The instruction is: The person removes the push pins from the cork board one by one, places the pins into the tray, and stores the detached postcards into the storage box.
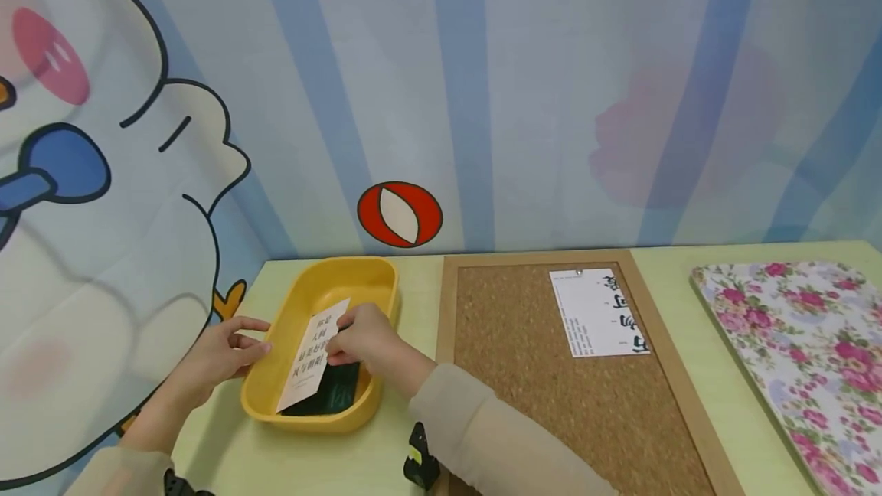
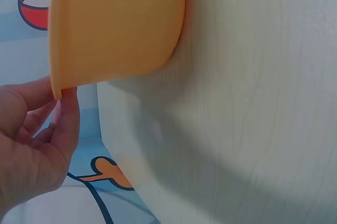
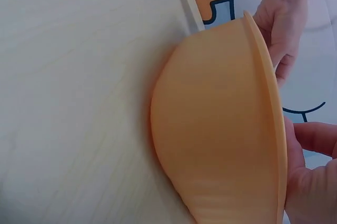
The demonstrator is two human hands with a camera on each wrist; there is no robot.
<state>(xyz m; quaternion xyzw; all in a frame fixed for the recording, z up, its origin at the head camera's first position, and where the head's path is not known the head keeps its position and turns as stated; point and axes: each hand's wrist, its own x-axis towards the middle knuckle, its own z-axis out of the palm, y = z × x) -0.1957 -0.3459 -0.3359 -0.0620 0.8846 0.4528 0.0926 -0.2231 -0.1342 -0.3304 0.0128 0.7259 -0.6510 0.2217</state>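
Note:
A yellow plastic basin [image 1: 313, 424] stands on the table at left of centre. My left hand [image 1: 223, 354] holds its left rim; in the left wrist view the rim lies between the thumb and fingers. My right hand [image 1: 368, 337] reaches over the opposite side into the basin and pinches the right edge of a white card [image 1: 306, 366] printed with dark characters. That card slants over a dark green card [image 1: 340, 390] inside the basin. In the right wrist view, the basin's outer wall [image 3: 216, 113] hides the cards and the fingertips.
Right of the basin lies a wood-framed cork board [image 1: 524, 381], with a white printed sheet [image 1: 596, 316] pinned near its top. A flower-patterned board [image 1: 806, 327] lies at the far right. Behind the pale table [image 1: 420, 282] hangs a striped cartoon backdrop [image 1: 537, 98].

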